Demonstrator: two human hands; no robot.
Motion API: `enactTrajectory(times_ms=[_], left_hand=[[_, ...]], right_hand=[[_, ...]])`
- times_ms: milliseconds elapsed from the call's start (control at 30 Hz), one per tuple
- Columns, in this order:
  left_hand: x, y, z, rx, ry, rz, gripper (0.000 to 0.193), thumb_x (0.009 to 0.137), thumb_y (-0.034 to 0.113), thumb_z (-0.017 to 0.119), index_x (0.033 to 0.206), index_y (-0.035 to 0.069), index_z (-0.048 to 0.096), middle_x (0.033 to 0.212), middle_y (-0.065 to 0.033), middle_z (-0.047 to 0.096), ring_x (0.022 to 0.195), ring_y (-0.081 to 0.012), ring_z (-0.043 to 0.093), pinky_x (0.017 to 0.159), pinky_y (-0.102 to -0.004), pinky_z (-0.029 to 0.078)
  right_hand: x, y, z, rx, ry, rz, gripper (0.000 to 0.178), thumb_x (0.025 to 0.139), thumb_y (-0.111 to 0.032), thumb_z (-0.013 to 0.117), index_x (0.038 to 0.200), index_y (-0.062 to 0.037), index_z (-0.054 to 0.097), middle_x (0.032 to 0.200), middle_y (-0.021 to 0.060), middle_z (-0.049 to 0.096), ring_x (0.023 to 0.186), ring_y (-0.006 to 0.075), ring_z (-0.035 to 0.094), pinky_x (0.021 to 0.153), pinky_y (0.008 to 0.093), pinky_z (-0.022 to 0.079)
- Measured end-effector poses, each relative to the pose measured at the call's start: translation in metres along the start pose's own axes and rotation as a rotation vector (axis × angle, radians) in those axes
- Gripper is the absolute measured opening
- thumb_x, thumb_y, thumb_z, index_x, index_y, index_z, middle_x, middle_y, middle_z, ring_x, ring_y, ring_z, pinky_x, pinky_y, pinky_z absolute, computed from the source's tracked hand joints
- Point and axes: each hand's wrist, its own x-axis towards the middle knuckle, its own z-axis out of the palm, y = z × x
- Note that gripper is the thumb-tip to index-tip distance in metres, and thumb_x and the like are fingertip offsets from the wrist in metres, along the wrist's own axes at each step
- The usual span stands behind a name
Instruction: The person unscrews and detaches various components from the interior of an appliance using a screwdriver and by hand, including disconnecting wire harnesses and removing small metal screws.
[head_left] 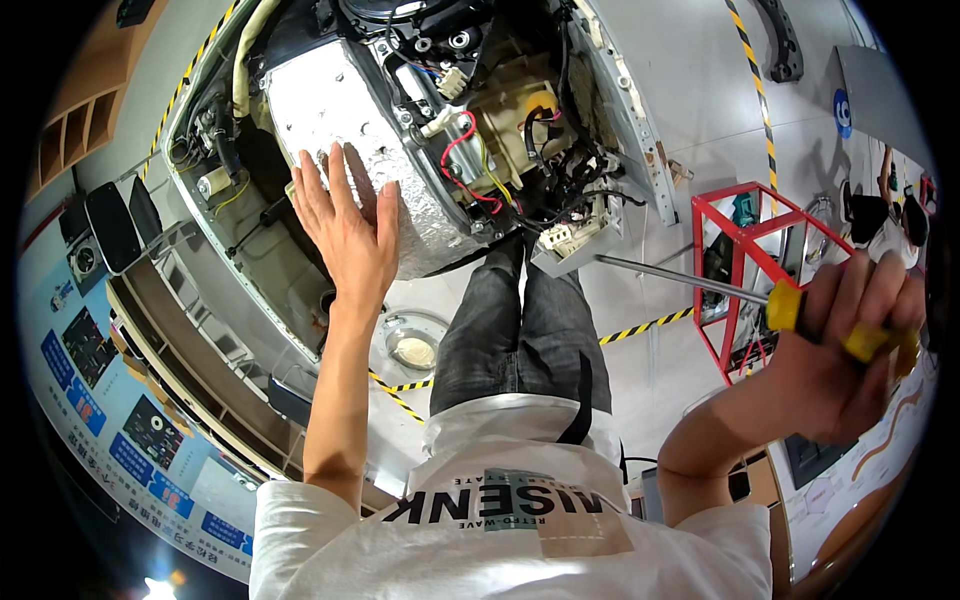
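My left hand (pixel 350 245) rests with fingers stretched out on a silver foil-covered block (pixel 325 95) inside an opened appliance. My right hand (pixel 845 345), raised at the right, is closed round the yellow handle of a long screwdriver (pixel 690 278). Its shaft points left. The tip ends beside a grey metal bracket (pixel 565 262) with a whitish connector block (pixel 572 238); whether they touch I cannot tell. Red and yellow wires (pixel 462 165) and a tangle of black cables (pixel 575 180) run through the appliance above the bracket.
The appliance's metal frame (pixel 650 160) surrounds the parts. A red metal frame (pixel 740 255) stands on the floor near my right arm. Black-and-yellow tape (pixel 645 326) marks the floor. Another person (pixel 890 235) is at the far right. Shelves (pixel 80 130) stand at the far left.
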Motion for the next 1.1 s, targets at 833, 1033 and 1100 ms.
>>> enactTrajectory(times_ms=[833,1033,1100], left_hand=[[-0.126,-0.015,0.026,-1.221,-0.069,-0.979,0.068,0.104,0.058,0.03,0.151,0.01,0.029,0.147,-0.0102,0.044,0.129,-0.0226,0.046,0.109,-0.0407,0.034],[-0.126,-0.017,0.026,-1.196,-0.114,-0.963,0.065,0.104,0.054,0.03,0.154,0.013,0.024,0.151,-0.011,0.04,0.134,-0.0252,0.044,0.111,-0.0428,0.034],[-0.126,-0.019,0.028,-1.207,-0.118,-0.963,0.066,0.104,0.055,0.029,0.154,0.013,0.024,0.151,-0.0114,0.04,0.136,-0.0267,0.042,0.113,-0.0446,0.033]], right_hand=[[-0.185,0.236,0.031,-0.615,0.138,0.975,0.03,0.081,-0.017,0.07,0.104,0.0002,0.066,0.087,0.0199,0.07,0.081,0.0384,0.067,0.072,0.0401,0.052],[-0.192,0.248,0.032,-0.556,0.21,0.902,0.019,0.088,-0.014,0.072,0.099,0.0015,0.071,0.079,0.0026,0.071,0.067,0.0074,0.057,0.063,0.0272,0.047],[-0.191,0.248,0.032,-0.551,0.209,0.888,0.022,0.088,-0.014,0.073,0.104,0.001,0.07,0.081,0.0019,0.071,0.069,0.0065,0.057,0.065,0.0264,0.048]])
